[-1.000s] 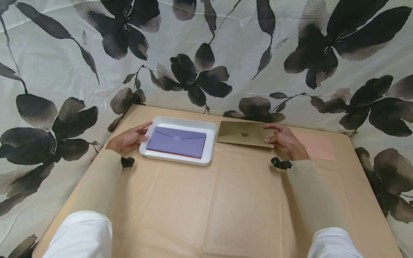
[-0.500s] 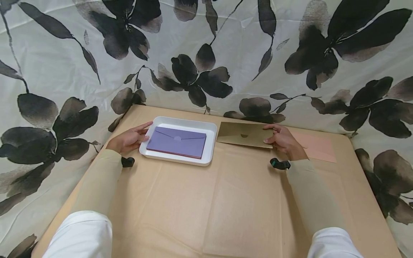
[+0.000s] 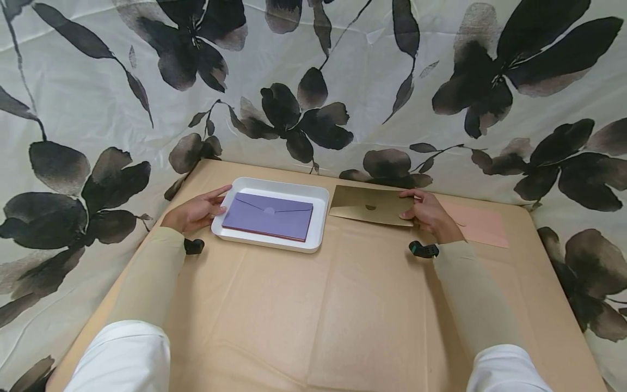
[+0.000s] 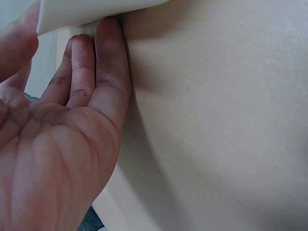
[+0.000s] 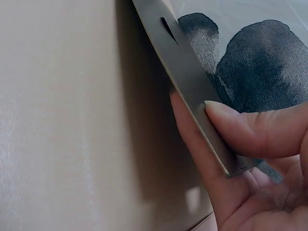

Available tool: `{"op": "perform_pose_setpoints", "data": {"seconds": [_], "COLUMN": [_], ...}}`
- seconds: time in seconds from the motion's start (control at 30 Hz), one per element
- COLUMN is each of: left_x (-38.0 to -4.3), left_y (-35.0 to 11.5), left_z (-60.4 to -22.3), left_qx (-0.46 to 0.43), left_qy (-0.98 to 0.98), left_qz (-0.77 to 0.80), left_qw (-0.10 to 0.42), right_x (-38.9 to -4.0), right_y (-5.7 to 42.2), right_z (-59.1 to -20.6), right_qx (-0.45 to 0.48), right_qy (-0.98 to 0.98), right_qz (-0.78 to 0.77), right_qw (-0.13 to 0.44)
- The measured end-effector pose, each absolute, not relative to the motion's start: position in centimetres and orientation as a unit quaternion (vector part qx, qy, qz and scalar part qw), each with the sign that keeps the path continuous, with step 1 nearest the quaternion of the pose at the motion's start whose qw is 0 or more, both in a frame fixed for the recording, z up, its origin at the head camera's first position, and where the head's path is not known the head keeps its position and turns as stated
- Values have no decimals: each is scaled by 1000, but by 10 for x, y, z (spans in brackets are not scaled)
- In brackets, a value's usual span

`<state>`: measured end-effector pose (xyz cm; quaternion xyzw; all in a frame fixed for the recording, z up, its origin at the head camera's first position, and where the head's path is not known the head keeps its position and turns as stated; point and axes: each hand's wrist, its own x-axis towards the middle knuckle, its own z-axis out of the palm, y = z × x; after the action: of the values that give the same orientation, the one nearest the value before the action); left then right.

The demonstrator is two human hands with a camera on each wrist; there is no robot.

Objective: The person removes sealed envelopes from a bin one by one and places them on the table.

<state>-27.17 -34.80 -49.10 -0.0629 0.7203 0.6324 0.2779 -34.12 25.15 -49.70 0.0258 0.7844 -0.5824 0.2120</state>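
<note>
In the head view a white tray [image 3: 320, 220] lies at the back left of the table, with a purple envelope [image 3: 274, 220] on top of something red inside it. My left hand [image 3: 196, 211] holds the tray's left edge. The left wrist view has the thumb against the tray's wall [image 4: 91, 10] and the other fingers under its edge. To the tray's right, my right hand [image 3: 428, 215] pinches a gold envelope [image 3: 364, 204] by its right end. In the right wrist view the thumb lies on one face of this envelope [image 5: 185, 72], fingers behind, and it stands off the table.
A pink envelope or sheet [image 3: 482, 223] lies flat at the back right, partly behind the right hand. A brown covering [image 3: 313, 321] spreads over the table. Behind rises a white curtain [image 3: 372, 71] with dark flowers.
Over the last second my right hand has shifted very slightly to the left, and the gold envelope's right end has dipped a little. The left hand and the tray stay put.
</note>
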Motion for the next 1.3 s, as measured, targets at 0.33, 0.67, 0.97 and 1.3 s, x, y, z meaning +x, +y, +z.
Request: {"op": "perform_pose_setpoints", "data": {"seconds": [0.33, 0.67, 0.97, 1.3], "left_x": [-271, -273, -272, -272], "left_y": [-349, -348, -347, -348], "left_z": [-490, -491, -489, -490], "left_qx": [-57, -62, -61, -60], "left_qy": [725, 716, 724, 727], "left_qz": [627, 635, 627, 624], "left_qw": [280, 282, 281, 281], "right_x": [-339, -337, -337, -333], "right_y": [251, 253, 256, 253], "right_z": [-495, -492, -492, -477], "right_qx": [35, 46, 48, 53], "right_qy": [796, 800, 812, 822], "right_qz": [-572, -565, -548, -529], "right_qw": [196, 197, 192, 205]}}
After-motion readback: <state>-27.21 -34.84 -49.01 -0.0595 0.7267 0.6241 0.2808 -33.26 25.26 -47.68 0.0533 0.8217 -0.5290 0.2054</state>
